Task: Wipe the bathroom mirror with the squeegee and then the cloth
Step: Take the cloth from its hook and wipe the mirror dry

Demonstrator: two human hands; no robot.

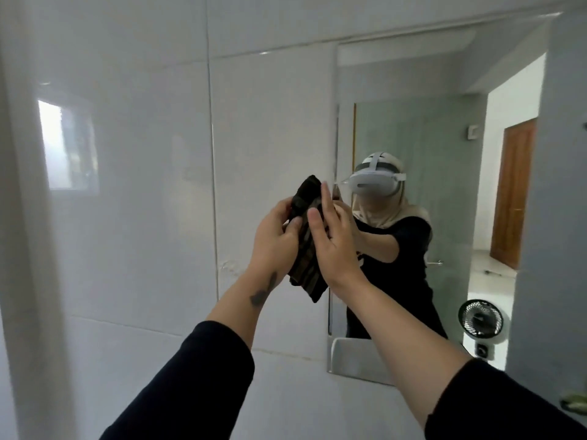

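A dark, camouflage-patterned cloth [306, 255] hangs folded between both my hands, just left of the mirror's left edge. My left hand [274, 239] grips its left side with thumb and fingers. My right hand [330, 239] presses flat against its right side, fingers straight and pointing up. The frameless mirror [444, 128] fills the right half of the view and shows my reflection and the room behind. No squeegee is in sight.
Glossy white wall tiles [143, 185] cover the left. A small white shelf [355, 354] sits at the mirror's bottom edge. The reflection shows a glass shower screen, a small fan [480, 319] and a wooden door [514, 192]. A greenish item [575, 404] lies at far right.
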